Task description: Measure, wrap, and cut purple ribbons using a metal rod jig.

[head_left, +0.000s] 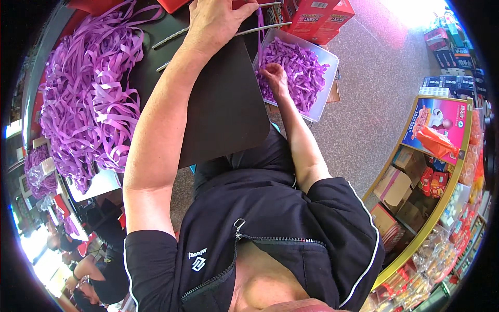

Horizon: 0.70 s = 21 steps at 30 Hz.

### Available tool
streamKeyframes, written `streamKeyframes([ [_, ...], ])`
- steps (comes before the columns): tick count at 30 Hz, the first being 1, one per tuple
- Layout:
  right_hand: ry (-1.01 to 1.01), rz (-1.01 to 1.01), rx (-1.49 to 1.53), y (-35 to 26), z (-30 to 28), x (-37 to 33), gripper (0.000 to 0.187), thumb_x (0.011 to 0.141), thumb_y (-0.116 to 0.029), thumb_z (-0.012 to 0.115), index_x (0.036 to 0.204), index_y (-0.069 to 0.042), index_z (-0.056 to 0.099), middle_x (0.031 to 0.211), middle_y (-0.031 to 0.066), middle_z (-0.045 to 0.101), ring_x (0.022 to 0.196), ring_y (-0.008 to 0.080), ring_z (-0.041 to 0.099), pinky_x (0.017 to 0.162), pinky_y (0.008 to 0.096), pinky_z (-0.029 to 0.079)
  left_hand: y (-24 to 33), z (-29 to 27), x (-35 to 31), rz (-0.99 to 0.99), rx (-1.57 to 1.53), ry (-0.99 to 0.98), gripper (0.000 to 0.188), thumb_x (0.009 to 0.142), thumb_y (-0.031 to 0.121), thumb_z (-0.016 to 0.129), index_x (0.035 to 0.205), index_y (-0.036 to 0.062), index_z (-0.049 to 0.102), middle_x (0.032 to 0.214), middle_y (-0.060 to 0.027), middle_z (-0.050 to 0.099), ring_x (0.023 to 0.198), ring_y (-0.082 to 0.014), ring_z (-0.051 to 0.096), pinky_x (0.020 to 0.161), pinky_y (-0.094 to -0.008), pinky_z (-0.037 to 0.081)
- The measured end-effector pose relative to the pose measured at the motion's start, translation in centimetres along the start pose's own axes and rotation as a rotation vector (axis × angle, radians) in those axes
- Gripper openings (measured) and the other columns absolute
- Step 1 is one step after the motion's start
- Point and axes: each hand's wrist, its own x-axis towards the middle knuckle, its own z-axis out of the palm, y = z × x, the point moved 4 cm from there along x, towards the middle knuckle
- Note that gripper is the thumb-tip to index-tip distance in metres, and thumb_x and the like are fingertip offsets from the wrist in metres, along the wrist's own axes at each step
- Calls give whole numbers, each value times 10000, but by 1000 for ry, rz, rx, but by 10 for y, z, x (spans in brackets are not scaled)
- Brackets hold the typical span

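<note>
Right hand [274,77] down in white tray [327,78] beside black counter [223,104], grip pinching cut purple ribbon pieces [301,73]. Left hand [218,21] flat on counter, grip pressing a metal rod [174,36]; long ribbon heap [88,88] at left.

Dark tabletop [228,109], matte, running up the middle of the view. On its left side, a big loose heap of purple ribbon strips [88,93], spilling over the edge. Near the top, thin metal rods [174,35] lying flat on the dark surface, close to the heap. Off the right edge, on a speckled pinkish floor [374,99]: a clear plastic tray [326,83] full of short purple ribbon pieces [299,73], with red cardboard boxes [317,18] just beyond it.
</note>
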Motion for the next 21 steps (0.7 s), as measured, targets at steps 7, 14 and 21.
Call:
streamKeyframes([
  [7,101,-348,-298,-33,-14,-39,358,702,-167,797,915,-70,526,883,92,599,802,281,612,705,370,486,-6,-2,-2,-12,3,-24,156,792,174,680,856,35,711,1129,-169,634,1040,-342,593,903,-420,454],
  [14,101,-831,-518,-73,-30,-89,428,650,-129,793,1030,-130,597,1060,113,523,963,314,561,810,396,492,-7,-2,-4,-45,-4,-34,186,799,211,671,864,41,715,1149,-162,625,1032,-341,596,903,-420,454],
  [21,88,-860,-613,-70,-42,-114,465,655,-146,785,1097,-148,641,1052,89,497,930,251,546,788,352,496,-10,2,-2,14,14,-34,203,794,231,675,881,52,715,1146,-160,621,1053,-340,587,915,-419,451],
])
